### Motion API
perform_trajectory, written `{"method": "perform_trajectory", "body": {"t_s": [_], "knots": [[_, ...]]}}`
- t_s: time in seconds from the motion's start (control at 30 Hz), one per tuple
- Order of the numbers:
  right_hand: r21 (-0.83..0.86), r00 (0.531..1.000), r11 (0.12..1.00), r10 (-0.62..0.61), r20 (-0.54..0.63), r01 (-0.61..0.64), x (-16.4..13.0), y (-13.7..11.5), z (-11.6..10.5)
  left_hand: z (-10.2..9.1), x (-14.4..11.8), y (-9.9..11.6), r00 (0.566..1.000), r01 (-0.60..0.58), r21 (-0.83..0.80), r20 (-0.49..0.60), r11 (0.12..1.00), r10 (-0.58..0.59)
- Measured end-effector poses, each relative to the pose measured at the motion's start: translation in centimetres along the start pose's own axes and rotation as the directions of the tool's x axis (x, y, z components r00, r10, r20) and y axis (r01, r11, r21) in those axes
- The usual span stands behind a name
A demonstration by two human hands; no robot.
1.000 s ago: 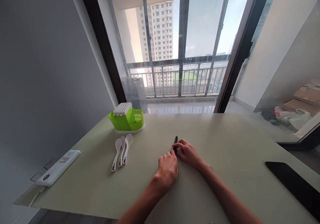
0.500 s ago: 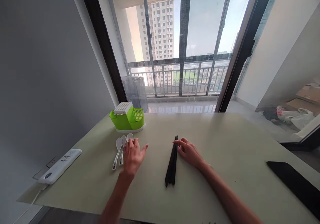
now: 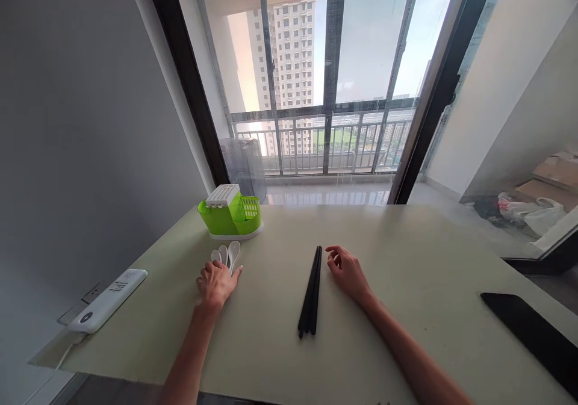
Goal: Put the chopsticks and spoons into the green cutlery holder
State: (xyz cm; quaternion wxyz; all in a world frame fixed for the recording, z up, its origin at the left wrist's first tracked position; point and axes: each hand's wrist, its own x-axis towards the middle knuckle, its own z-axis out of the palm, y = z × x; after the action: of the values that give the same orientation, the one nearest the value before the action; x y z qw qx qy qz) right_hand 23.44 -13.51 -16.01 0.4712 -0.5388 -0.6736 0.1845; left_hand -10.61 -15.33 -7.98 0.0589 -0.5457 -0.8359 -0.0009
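Note:
My left hand (image 3: 215, 284) lies flat over the handles of three white spoons (image 3: 228, 253) on the pale green table (image 3: 406, 260); only the spoon bowls show beyond its fingers. My right hand (image 3: 345, 269) rests on the table just right of a bundle of black chopsticks (image 3: 311, 290), fingers loosely curled and a small gap from them. The chopsticks lie lengthwise, pointing away from me. Neither hand has lifted anything.
A green and white cutlery drainer (image 3: 230, 212) stands at the far left of the table. A white power strip (image 3: 106, 301) lies at the left edge, a black flat object (image 3: 528, 330) at the right edge. Glass balcony doors lie beyond.
My left hand left the chopsticks and moved left onto the spoons. My right hand let go of the chopsticks and drew slightly right.

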Motion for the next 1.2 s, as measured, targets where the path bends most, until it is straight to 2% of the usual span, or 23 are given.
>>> {"method": "perform_trajectory", "body": {"t_s": [0.27,0.53,0.63,0.87,1.03,1.2], "knots": [[0.033,1.0,0.999,0.011,0.008,-0.011,0.0,-0.1,0.0,0.2,-1.4,2.3,0.989,-0.147,-0.016,-0.016,0.989,0.146],[0.114,0.999,0.992,0.046,0.011,-0.046,0.0,-0.3,-0.1,0.0,-4.3,7.2,0.963,-0.263,-0.165,0.012,0.951,0.269],[0.201,0.997,0.976,0.074,0.032,-0.079,0.1,-0.6,-0.1,-0.9,-6.5,9.8,0.926,-0.356,-0.258,0.032,0.898,0.376],[0.424,0.986,0.89,0.145,0.084,-0.167,0.9,-0.3,-0.5,-3.0,-11.7,16.2,0.779,-0.529,-0.453,0.076,0.717,0.623],[0.504,0.98,0.84,0.178,0.093,-0.2,1.2,-0.2,-0.8,-3.3,-13.0,18.4,0.716,-0.581,-0.458,0.105,0.673,0.69],[0.523,0.976,0.824,0.199,0.093,-0.218,1.2,0.3,-0.8,-3.1,-13.4,19.7,0.689,-0.598,-0.403,0.184,0.693,0.701]]}}
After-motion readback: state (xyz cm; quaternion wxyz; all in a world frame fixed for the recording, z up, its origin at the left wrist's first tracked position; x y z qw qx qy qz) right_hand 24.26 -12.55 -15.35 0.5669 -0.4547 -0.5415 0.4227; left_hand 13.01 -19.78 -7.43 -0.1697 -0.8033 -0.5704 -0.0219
